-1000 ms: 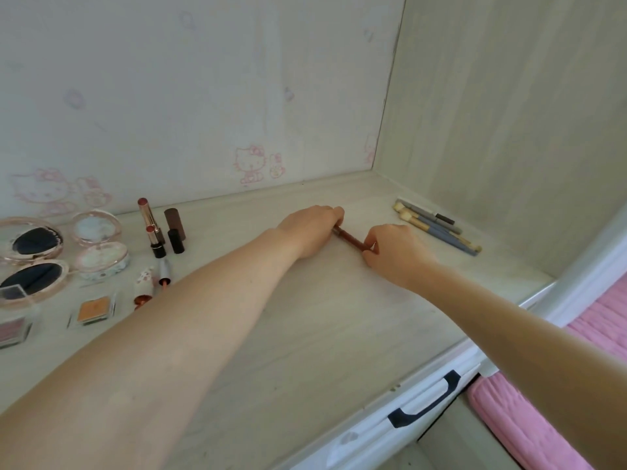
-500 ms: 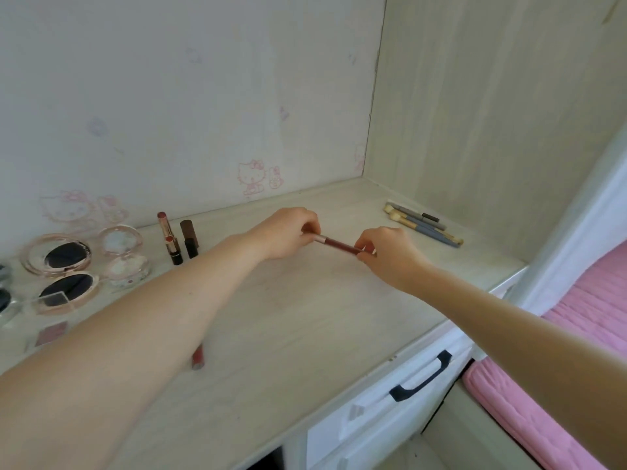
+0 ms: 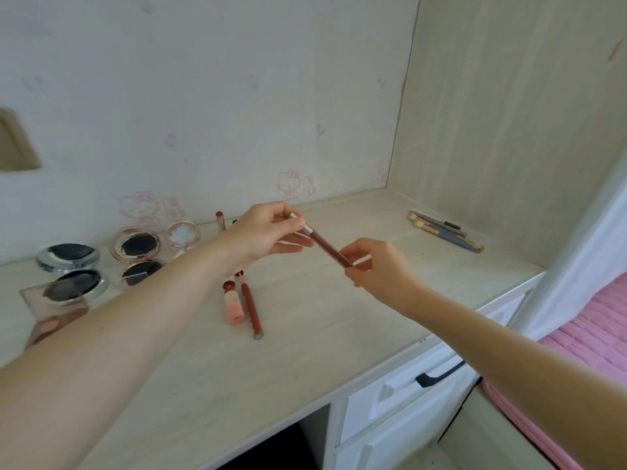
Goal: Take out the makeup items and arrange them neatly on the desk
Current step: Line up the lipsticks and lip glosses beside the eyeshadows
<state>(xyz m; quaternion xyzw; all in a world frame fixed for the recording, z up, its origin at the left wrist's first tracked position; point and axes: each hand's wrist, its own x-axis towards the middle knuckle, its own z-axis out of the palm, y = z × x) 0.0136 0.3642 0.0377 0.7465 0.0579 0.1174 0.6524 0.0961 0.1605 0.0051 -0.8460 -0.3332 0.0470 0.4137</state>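
Lifted higher than half a second ago, the lip pencil (image 3: 328, 247) now hangs in the air well above the worktop (image 3: 305, 334), where a second ago it lay flat on the surface between both hands. It is a slim dark-red stick with a silver band and a pale cap at its far-left end, tilted so that end sits higher and the near-right end lower. The left hand (image 3: 268, 237) pinches the capped end, its fingers (image 3: 291, 225) curled round the silver part with the thumb underneath. The right hand (image 3: 376, 266) pinches the lower end between thumb and fingertips, fingers bent round the stick.

Below the left wrist, a longer red lip pencil (image 3: 251, 308) and a short pink tube (image 3: 233, 305) lie side by side on the worktop, just beside each other; more of them shows now than before, when the left forearm covered most of this spot. Further left sit round compacts (image 3: 137, 245) with dark mirrors, a small pale powder pot (image 3: 182, 235) and a clear square case (image 3: 54, 296). A lipstick (image 3: 220, 221) stands upright behind the left hand. At the far right, near the side wall, a small bundle of brushes (image 3: 446, 230) lies on the worktop. A white drawer with a black handle (image 3: 437, 376) is under the near edge, and a pink bed cover (image 3: 590, 334) shows at the right.
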